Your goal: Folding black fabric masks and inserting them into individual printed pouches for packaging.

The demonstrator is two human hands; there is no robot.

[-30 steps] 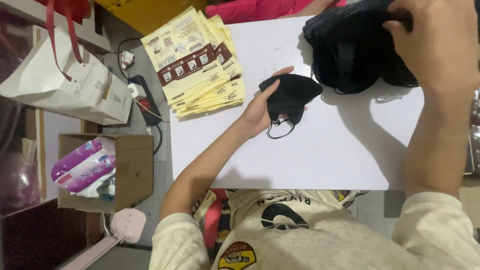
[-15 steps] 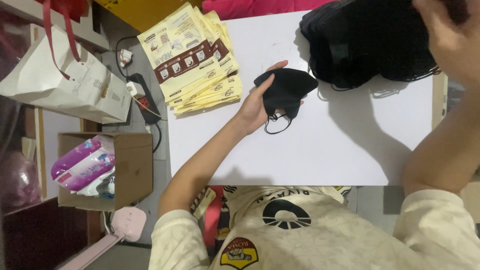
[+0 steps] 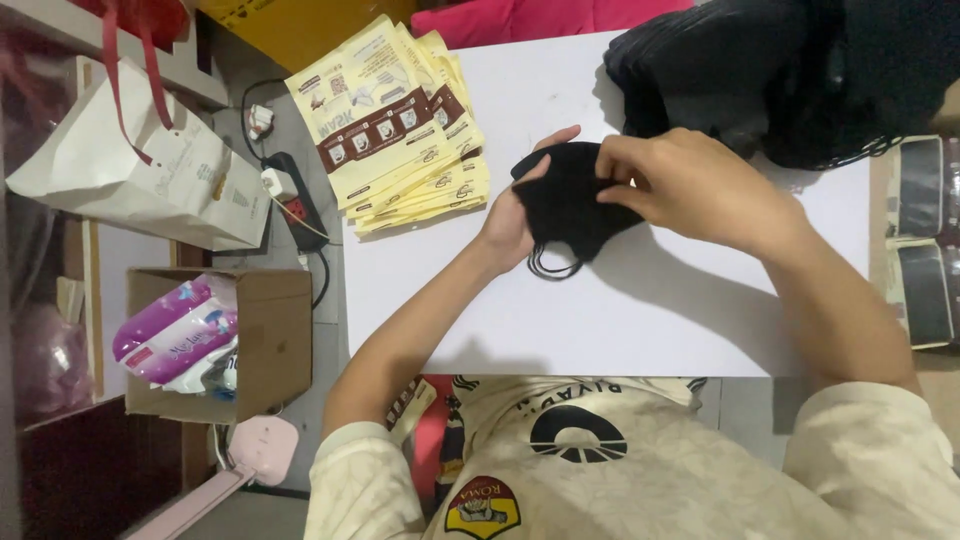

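— Cream sleeves at the bottom edge, both the person's own arms reaching up over the white table (image 3: 640, 320). What are they on?

— A black face mask (image 3: 572, 203), lying on the table near its middle, ear loops trailing off its near edge. The left hand (image 3: 512, 215) cups it from the left, thumb lying along its top edge. The right hand (image 3: 690, 185) comes over from the right, its grip closed on the mask's upper right edge, fingertips pinching the cloth.

— So both hands have it?

— Yes, the left curled around the side, the right nipping the fabric.

— Further out?

— Left of the mask, a fanned stack of yellow packets (image 3: 400, 130) with brown bands lies on the table's far left corner. At the far right, a heap of black masks (image 3: 790, 70) spills over the table's edge, just beyond the right hand.

— Off the table?

— On the floor to the left, a cardboard box (image 3: 270, 340) holding a purple and white pack (image 3: 175, 330), a white paper bag (image 3: 140, 170) with red handles, and a black power strip (image 3: 290, 205) between bag and table.
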